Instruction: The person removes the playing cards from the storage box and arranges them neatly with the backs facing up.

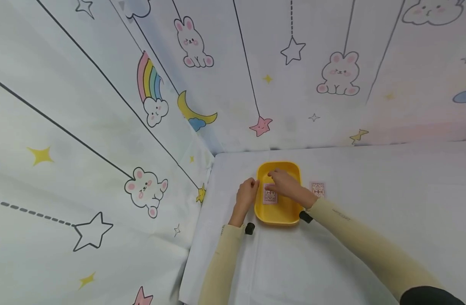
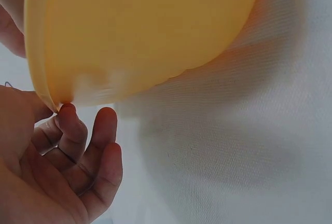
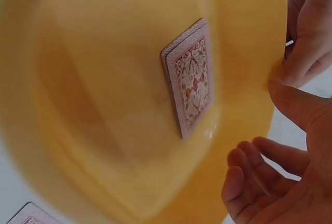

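A yellow tray [image 1: 290, 217] with rounded corners stands on the white-covered table. My left hand [image 1: 246, 195] pinches its left rim between thumb and fingertip, the other fingers loosely bent, as the left wrist view shows at the rim [image 2: 39, 68]. Inside the tray a few stacked playing cards [image 3: 193, 86] lie with their red patterned backs up, slightly offset. Over the tray, just above these cards, is my right hand [image 1: 288, 184], its thumb extended and fingers relaxed, holding nothing. The right wrist view shows its thumb close to the tray's side.
Another patterned card [image 1: 318, 189] lies on the table just right of the tray, partly behind the right forearm. A printed cloth wall [image 1: 236, 84] rises behind the table, and another [image 1: 103, 148] on the left. White cloth [image 1: 370, 190] covers the table.
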Demonstrator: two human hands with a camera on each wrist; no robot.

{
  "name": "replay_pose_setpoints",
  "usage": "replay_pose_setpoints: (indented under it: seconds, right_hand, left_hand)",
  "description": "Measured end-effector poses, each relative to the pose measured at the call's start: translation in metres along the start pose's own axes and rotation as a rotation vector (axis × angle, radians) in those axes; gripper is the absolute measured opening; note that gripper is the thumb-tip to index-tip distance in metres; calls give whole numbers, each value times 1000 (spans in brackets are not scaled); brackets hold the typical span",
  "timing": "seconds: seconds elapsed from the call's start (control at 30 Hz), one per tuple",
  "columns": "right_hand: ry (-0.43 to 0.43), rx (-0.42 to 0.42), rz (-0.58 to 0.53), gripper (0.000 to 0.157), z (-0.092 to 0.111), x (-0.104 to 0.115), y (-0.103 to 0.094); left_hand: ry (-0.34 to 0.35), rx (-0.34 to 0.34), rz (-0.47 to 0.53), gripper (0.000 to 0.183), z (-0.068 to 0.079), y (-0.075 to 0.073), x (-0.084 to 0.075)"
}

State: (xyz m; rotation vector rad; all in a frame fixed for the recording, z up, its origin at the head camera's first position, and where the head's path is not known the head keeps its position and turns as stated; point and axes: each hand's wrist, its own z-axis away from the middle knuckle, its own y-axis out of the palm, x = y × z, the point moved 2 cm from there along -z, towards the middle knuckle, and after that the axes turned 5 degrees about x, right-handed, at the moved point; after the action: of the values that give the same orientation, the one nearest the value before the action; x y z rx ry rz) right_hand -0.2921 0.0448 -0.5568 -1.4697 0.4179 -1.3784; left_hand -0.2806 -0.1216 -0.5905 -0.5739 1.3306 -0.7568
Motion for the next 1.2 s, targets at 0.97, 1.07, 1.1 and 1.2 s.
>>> replay_pose_setpoints:
  seconds: [0.97, 1.07, 1.1, 1.2]
  right_hand:
    - [178, 180, 238, 69, -17, -2, 19]
    - [154, 154, 150, 60, -17, -3, 17]
    - [147, 151, 105, 58, -17, -3, 16]
    - [101, 123, -45, 50, -16, -3, 11]
  left_hand:
    - [-4, -3, -3, 32, -2, 4, -2]
    - [-12, 2, 4, 31, -3, 4, -1]
    - [-13, 1, 6, 31, -3, 3, 0]
    - [-10, -6, 11, 31, -3, 1, 0]
